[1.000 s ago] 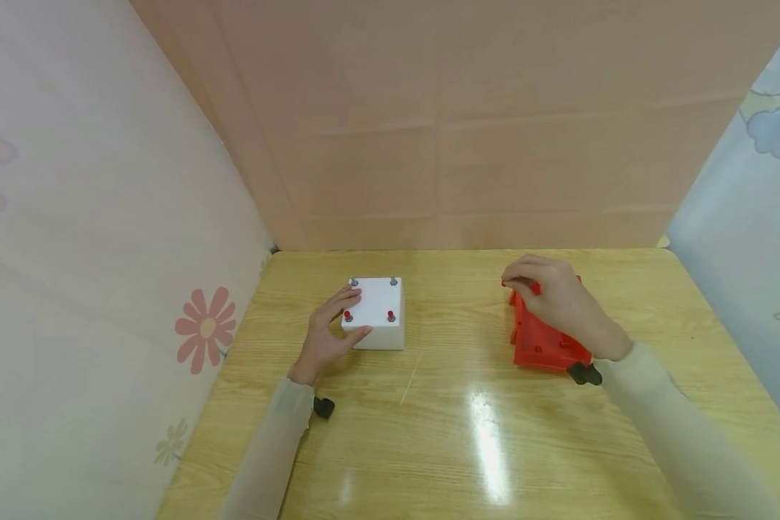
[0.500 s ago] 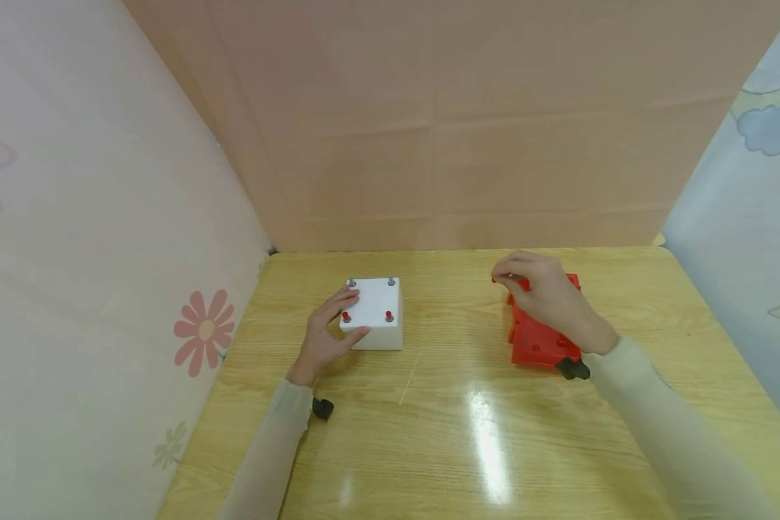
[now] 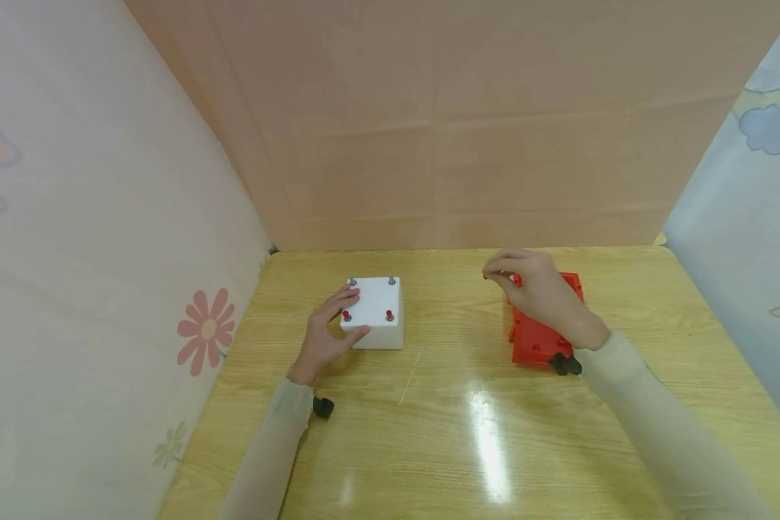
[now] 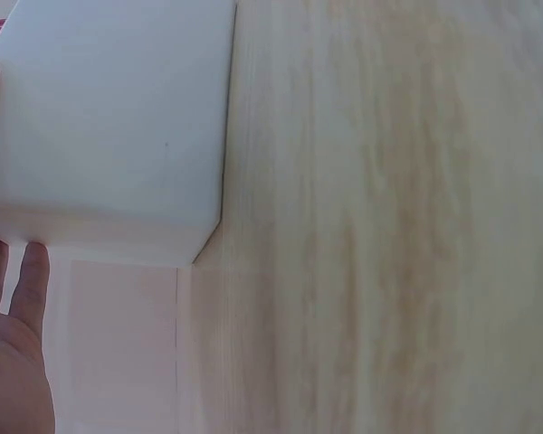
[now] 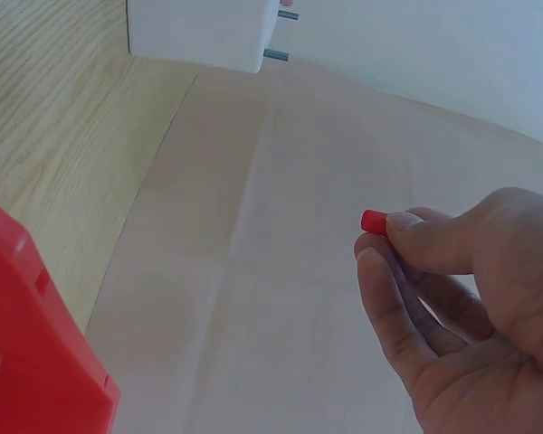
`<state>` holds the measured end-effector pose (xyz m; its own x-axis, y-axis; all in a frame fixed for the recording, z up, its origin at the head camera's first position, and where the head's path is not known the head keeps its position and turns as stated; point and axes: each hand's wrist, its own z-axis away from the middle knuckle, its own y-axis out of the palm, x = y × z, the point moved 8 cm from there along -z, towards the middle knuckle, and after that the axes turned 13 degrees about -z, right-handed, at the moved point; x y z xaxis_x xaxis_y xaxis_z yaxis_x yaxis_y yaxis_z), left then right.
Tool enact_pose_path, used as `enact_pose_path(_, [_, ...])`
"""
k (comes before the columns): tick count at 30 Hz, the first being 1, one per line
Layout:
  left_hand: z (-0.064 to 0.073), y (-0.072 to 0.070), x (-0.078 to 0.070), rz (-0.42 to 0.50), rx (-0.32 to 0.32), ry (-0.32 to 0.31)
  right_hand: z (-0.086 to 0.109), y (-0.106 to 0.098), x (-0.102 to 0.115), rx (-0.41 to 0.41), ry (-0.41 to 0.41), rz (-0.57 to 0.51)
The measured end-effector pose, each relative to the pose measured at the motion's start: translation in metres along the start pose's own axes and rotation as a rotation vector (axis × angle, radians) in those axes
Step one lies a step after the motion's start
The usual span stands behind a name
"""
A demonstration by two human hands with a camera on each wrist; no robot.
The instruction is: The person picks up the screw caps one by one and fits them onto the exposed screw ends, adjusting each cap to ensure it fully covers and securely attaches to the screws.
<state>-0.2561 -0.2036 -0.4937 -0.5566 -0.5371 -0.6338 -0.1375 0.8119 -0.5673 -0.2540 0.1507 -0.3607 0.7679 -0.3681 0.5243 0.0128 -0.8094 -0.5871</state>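
A white block (image 3: pixel 375 306) stands on the table with a metal bolt near each top corner. The two near bolts carry red caps (image 3: pixel 389 315); the two far bolts (image 3: pixel 392 280) are bare. My left hand (image 3: pixel 321 339) grips the block from its left, thumb on the near face and fingers at the left edge and top. Between thumb and fingertips my right hand (image 3: pixel 536 292) pinches a small red cap (image 5: pixel 374 222). That hand is in the air, partly over a red tray (image 3: pixel 536 339), and hides some of it.
The wooden table (image 3: pixel 448 426) reaches up to a brown backdrop (image 3: pixel 429 144). Pale printed walls (image 3: pixel 104 253) close in the left and right sides. A few small red pieces (image 3: pixel 564 341) lie in the tray.
My right hand has moved left, away from the red tray, with the red cap pinched in its fingertips. The left hand and the white block have stayed in place.
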Motion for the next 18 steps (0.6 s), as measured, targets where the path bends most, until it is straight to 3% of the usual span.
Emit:
enact_pose_path(4, [0.000, 0.002, 0.009, -0.008, 0.020, -0.008, -0.004, 0.002, 0.002, 0.003, -0.013, -0.003])
enact_pose_path(11, [0.001, 0.002, 0.012, -0.001, 0.032, -0.013, -0.009, 0.002, 0.004, 0.002, -0.020, -0.019])
enact_pose_path(18, [0.000, 0.001, 0.002, 0.005, 0.018, -0.027, -0.015, 0.005, 0.007, 0.010, -0.013, -0.039])
